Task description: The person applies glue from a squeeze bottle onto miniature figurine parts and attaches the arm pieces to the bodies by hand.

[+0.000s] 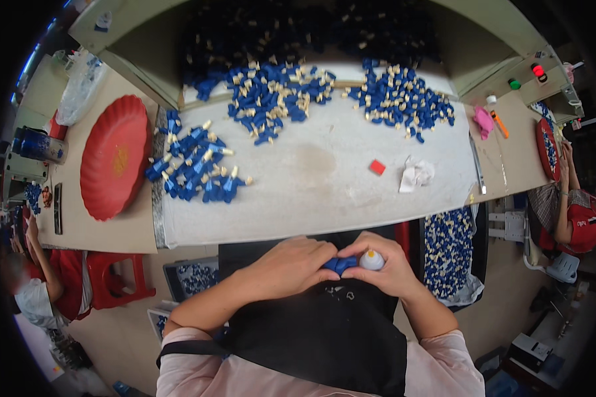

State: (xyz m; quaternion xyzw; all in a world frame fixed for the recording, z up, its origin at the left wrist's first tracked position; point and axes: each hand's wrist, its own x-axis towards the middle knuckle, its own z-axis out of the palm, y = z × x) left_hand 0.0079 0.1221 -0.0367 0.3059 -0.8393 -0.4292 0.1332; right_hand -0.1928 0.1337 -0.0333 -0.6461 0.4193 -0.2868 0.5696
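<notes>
Both my hands meet in front of my black apron, just below the table's front edge. My left hand [297, 263] is closed, pinching a small blue figure part [340, 265] from its left side. My right hand [392, 268] has its fingers wrapped round a small white squeeze bottle [371, 260] with a yellow tip, and its thumb and forefinger also touch the blue part. The hidden side of the blue part lies behind my fingers. Beyond my hands, a pile of blue and cream parts [198, 165] lies on the left of the white-covered tabletop [311, 198].
More blue and cream parts [404, 99] lie under the hood at the back. A red scalloped tray [116, 159] stands at the left. A red block [377, 167] and crumpled tissue [416, 175] lie at right. A parts-filled bin [449, 251] sits below. Co-workers sit at both sides.
</notes>
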